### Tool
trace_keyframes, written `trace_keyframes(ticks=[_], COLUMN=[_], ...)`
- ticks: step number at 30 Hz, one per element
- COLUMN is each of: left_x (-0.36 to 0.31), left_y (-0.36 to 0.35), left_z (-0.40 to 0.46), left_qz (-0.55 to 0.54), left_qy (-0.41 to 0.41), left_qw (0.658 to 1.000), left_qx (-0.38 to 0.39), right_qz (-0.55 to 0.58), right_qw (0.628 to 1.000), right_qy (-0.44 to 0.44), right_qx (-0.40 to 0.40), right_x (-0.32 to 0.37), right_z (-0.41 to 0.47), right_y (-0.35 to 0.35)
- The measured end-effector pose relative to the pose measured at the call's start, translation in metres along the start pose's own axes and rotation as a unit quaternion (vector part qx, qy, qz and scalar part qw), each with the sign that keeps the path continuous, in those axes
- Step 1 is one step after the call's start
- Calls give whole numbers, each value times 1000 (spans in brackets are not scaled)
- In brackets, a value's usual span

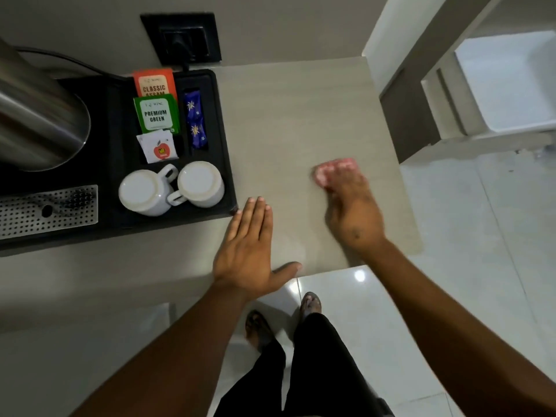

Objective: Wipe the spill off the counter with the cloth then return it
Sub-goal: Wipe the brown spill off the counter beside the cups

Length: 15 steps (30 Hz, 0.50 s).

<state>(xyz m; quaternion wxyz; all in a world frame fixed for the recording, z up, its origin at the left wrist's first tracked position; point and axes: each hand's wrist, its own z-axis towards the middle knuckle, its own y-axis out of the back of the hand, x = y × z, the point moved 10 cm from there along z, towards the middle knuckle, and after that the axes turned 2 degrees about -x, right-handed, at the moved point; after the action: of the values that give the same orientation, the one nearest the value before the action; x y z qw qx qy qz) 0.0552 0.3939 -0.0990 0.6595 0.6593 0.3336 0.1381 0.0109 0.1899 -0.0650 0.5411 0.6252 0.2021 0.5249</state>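
A small pink cloth point(326, 169) lies on the beige counter point(288, 115), mostly under the fingers of my right hand point(350, 206), which presses it down and is motion-blurred. My left hand point(248, 248) rests flat on the counter near its front edge, fingers together and holding nothing, just right of the black tray's corner. No spill is visible on the counter surface.
A black tray point(224, 139) at the left holds two upturned white mugs point(171, 188), tea sachets point(156, 112), a steel kettle point(33, 115) and a perforated drip grate point(48, 209). A wall socket point(180, 37) sits behind. The counter ends at the right; tiled floor lies below.
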Motion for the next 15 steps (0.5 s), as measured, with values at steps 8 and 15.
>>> trace_keyframes(ticks=[8,15], left_x=[-1,0], left_y=[1,0], left_z=[2,4], left_qz=[30,27], left_qy=[4,-1], left_qw=[999,999], left_qx=[21,24], right_qz=[47,22], right_qw=[983,1000], right_qy=[-173,0], right_qx=[-48,-20], right_x=[-24,55], right_z=[1,-60], right_y=[20,-13])
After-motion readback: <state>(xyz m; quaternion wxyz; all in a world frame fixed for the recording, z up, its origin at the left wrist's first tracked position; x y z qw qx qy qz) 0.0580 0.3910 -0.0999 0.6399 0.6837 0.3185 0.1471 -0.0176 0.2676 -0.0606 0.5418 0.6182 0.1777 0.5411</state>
